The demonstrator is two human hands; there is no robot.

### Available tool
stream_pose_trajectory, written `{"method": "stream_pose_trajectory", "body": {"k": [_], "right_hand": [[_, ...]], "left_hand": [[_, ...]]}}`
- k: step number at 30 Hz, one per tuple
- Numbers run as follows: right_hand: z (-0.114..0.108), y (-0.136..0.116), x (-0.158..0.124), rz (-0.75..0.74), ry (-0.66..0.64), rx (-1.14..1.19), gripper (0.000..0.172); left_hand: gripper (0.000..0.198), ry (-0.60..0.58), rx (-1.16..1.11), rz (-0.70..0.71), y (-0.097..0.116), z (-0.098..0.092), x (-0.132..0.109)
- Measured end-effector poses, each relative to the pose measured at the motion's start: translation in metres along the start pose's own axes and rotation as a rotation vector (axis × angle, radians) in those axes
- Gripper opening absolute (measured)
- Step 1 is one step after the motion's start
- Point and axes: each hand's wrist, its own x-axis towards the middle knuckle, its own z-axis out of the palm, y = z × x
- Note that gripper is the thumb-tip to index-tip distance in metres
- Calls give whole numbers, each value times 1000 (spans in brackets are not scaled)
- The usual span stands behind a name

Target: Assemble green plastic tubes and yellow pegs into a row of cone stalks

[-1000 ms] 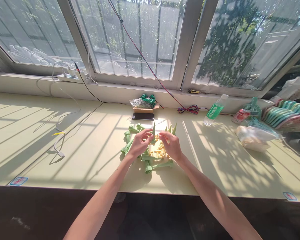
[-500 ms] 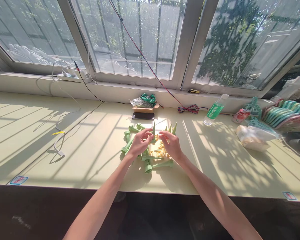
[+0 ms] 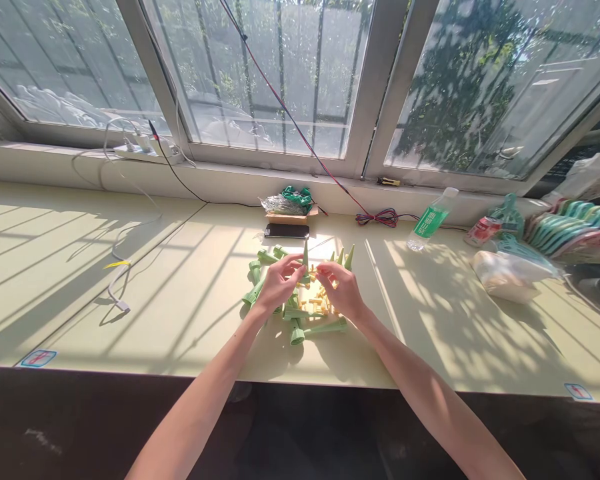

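A pointed green plastic spike (image 3: 306, 257) stands tip up in the fingers of my left hand (image 3: 279, 283), which are closed around its lower part. To its right, my right hand (image 3: 343, 288) pinches what looks like a small yellow plastic piece (image 3: 313, 269) at its fingertips, close beside the spike. Below and between the hands lies a pile of small yellow pieces (image 3: 319, 305). More green spikes surround it, one lying in front (image 3: 325, 328) and several to the left, partly hidden by my left hand. Several others (image 3: 349, 257) stand tip up behind my right hand.
Behind the pile lie a dark phone (image 3: 287, 231) and an open small box (image 3: 286, 219) with plastic wrap. Farther right are a bottle (image 3: 430, 223), a drink can (image 3: 483, 231) and a plastic bag (image 3: 505, 275). A white cable (image 3: 116, 293) lies on the left.
My left hand and the upright spike have shifted very slightly left. My right hand has also moved a touch left, keeping its pinch.
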Motion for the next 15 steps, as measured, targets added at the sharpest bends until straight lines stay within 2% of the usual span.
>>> {"method": "stream_pose_trajectory", "body": {"k": [8,15], "right_hand": [[0,3,1,19,-25,-4,19],[-2,2,1,82,-65,-56,41]], "left_hand": [[42,-4,-27,-11,1,0,-1],[44,-29,-34,-10,-1,-1,-1]]}}
